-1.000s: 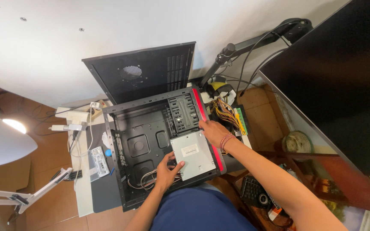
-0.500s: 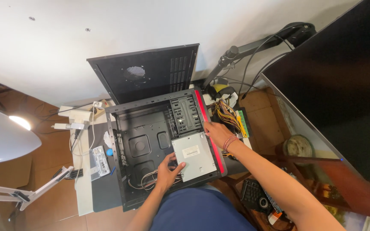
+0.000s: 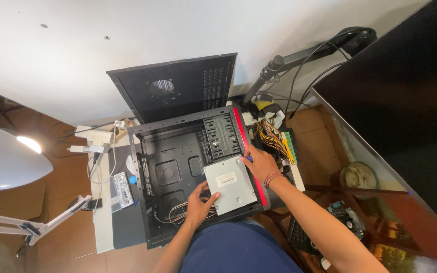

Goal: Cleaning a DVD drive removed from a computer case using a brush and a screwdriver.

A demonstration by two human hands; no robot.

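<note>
We see a grey metal optical drive (image 3: pixel 229 184) lying flat in the front end of an open black computer case (image 3: pixel 173 167), just beside the case's red front strip (image 3: pixel 249 151). Our left hand (image 3: pixel 198 205) grips the drive's near left edge, thumb on top and fingers curled beneath. Our right hand (image 3: pixel 260 163) rests on the far right corner of the drive, fingers spread and pressed against it at the red strip. Loose cables (image 3: pixel 170 215) lie on the case floor under the left hand. The empty drive cage (image 3: pixel 222 135) sits just beyond the drive. The removed side panel (image 3: pixel 178 86) leans against the wall behind the case. A bundle of yellow and black wires (image 3: pixel 271 139) lies right of the case, a desk lamp (image 3: pixel 6 162) well to the left.
</note>
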